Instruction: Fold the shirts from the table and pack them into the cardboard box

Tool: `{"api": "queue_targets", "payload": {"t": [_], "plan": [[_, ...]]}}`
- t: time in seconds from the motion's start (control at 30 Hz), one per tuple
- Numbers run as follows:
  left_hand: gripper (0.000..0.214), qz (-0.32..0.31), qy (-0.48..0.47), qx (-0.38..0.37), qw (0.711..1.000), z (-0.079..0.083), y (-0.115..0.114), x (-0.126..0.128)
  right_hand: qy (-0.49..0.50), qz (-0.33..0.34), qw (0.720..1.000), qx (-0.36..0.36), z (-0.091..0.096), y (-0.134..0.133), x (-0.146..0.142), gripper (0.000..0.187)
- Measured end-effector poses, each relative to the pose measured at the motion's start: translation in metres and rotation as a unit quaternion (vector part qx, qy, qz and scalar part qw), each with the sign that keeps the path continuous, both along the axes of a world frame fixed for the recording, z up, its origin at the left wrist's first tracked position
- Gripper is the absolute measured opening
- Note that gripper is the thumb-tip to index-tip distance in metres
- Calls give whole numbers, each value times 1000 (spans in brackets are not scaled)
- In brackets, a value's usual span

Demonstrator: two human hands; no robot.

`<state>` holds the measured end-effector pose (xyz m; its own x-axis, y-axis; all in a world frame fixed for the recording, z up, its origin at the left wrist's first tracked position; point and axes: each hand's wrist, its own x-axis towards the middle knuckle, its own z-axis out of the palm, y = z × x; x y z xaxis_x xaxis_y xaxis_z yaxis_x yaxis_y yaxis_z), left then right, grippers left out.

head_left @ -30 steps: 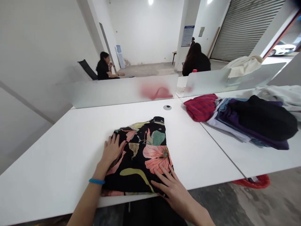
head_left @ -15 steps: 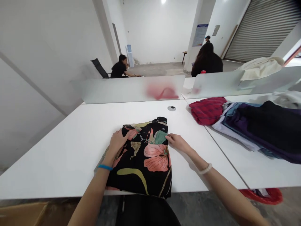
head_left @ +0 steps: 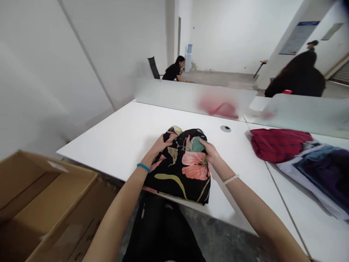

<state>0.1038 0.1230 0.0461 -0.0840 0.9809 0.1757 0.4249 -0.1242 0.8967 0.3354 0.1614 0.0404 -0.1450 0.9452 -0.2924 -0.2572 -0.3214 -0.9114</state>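
Note:
A folded black garment with pink and green flowers (head_left: 183, 168) lies at the near edge of the white table (head_left: 131, 134), its near end hanging a little over the edge. My left hand (head_left: 160, 145) grips its far left corner, fingers curled round the cloth. My right hand (head_left: 209, 152) grips its far right corner in the same way. A blue band is on my left wrist and a white bead bracelet on my right.
An open cardboard box (head_left: 40, 203) stands on the floor at lower left. A pile of clothes, red plaid (head_left: 276, 143) on top of blue and purple ones (head_left: 321, 171), lies on the right. A frosted divider (head_left: 191, 98) runs along the table's far side. Two people sit beyond it.
My right hand moved from the garment's near edge to its far right corner, and both hands closed on the far corners. The view swung left, bringing the box into sight.

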Motion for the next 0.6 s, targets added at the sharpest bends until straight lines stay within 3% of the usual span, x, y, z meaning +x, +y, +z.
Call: {"api": "queue_targets", "payload": {"t": [0.13,0.27,0.43,0.6], "plan": [[57,20,-46,69,996,27,-33,-33,37,20,996,83,38,-3,-37,20],[57,76,-92,154,981,68,-91,-84,94,91,970,207,83,-17,-95,36],[55,199,-59,250,946,116,-179,-153,148,221,916,299,126,-44,-195,46],[54,332,19,281,900,138,-269,-224,218,343,854,325,144,-87,-310,48]]}}
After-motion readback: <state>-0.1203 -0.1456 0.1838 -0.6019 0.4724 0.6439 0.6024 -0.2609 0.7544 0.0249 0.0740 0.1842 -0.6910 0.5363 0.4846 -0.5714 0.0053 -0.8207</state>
